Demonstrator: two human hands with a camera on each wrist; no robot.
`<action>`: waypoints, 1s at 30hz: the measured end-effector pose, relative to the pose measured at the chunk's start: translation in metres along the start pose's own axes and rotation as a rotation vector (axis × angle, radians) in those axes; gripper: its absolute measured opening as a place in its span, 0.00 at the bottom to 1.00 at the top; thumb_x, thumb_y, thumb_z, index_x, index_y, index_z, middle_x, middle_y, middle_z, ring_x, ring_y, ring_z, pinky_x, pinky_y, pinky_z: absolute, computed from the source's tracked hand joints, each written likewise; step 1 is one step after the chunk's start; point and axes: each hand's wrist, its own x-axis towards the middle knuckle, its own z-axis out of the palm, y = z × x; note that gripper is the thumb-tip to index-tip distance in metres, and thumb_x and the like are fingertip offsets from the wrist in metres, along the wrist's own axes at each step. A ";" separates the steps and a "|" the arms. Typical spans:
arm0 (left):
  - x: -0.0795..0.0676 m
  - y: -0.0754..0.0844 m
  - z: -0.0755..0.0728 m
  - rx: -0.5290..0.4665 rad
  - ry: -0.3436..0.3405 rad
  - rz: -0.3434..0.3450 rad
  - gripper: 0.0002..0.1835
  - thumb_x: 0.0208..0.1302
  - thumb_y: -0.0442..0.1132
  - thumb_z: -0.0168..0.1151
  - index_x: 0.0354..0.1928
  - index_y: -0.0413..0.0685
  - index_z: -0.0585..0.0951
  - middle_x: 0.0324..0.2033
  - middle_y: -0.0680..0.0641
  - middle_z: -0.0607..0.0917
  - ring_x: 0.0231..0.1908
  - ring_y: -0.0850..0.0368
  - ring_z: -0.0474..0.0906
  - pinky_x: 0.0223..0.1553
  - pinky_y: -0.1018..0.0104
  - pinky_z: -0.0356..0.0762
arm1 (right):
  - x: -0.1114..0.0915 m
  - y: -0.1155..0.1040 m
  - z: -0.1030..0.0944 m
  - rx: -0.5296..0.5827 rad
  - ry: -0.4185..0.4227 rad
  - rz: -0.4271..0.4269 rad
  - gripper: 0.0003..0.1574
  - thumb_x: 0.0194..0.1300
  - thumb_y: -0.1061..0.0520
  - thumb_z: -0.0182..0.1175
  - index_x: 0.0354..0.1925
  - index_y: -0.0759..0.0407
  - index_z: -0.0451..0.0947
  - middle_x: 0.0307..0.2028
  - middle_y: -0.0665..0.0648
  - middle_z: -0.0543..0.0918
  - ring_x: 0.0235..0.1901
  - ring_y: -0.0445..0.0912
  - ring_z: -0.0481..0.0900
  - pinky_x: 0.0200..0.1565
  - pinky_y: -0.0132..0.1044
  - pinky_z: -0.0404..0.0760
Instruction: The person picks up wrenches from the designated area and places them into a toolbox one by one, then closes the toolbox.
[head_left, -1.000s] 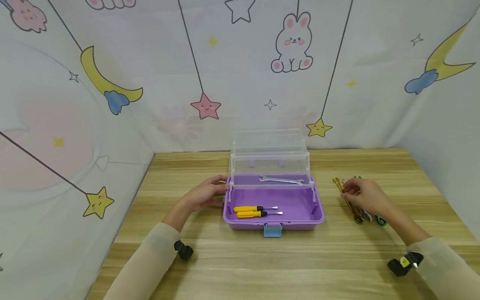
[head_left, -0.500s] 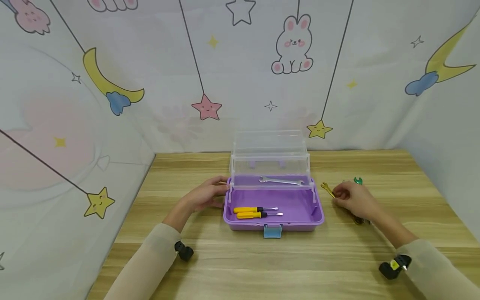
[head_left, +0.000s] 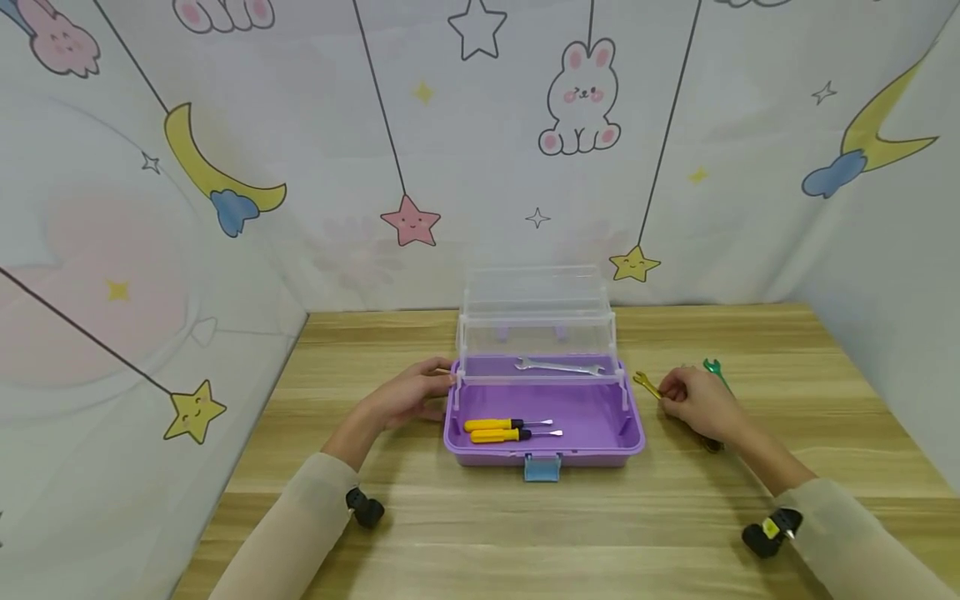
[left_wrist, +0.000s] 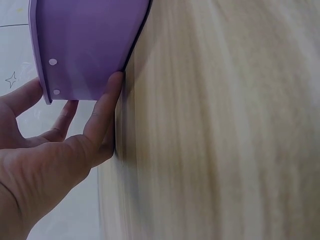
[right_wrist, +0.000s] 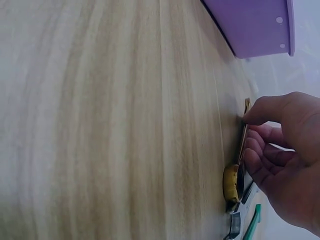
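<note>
A purple toolbox (head_left: 588, 408) stands with its clear trays raised. My left hand (head_left: 408, 396) touches its left end; in the left wrist view its spread fingers lie at the rim and lower edge of the purple wall (left_wrist: 82, 45). To the right of the box, my right hand (head_left: 697, 404) pinches a gold wrench (head_left: 645, 384) between thumb and fingers, low over the table. The right wrist view shows the wrench's ring end (right_wrist: 231, 184) behind the fingers. The hand hides the wrench's middle.
Two yellow-handled screwdrivers (head_left: 495, 435) lie in the toolbox. A silver wrench (head_left: 558, 367) shows at its back, behind the clear trays. A green wrench (head_left: 713, 367) lies beyond the right hand, and another metal tool (right_wrist: 233, 225) lies near it. A blue latch (head_left: 542, 468) hangs at the front.
My right hand has shifted left with the gold wrench, bringing it closer to the toolbox and away from the other wrenches. The left hand has stayed at the box's end.
</note>
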 end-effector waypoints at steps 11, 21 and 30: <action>0.000 -0.002 -0.001 0.002 0.016 0.003 0.23 0.83 0.39 0.51 0.73 0.40 0.66 0.68 0.33 0.75 0.68 0.40 0.74 0.58 0.39 0.83 | 0.004 0.001 0.002 -0.006 -0.025 -0.010 0.06 0.67 0.63 0.70 0.40 0.63 0.81 0.32 0.52 0.82 0.33 0.44 0.78 0.35 0.34 0.79; 0.000 -0.001 -0.001 0.007 0.013 -0.004 0.25 0.83 0.40 0.52 0.75 0.41 0.65 0.69 0.33 0.75 0.70 0.39 0.72 0.60 0.38 0.82 | 0.004 0.003 0.001 -0.018 -0.034 -0.021 0.06 0.66 0.63 0.70 0.38 0.62 0.80 0.31 0.52 0.81 0.33 0.44 0.77 0.34 0.34 0.78; -0.001 -0.001 0.000 0.012 0.008 -0.004 0.24 0.83 0.41 0.53 0.74 0.41 0.66 0.67 0.35 0.77 0.67 0.42 0.75 0.59 0.40 0.83 | 0.004 0.004 -0.001 -0.016 -0.042 -0.029 0.04 0.67 0.64 0.68 0.36 0.60 0.81 0.30 0.51 0.80 0.32 0.44 0.76 0.33 0.34 0.77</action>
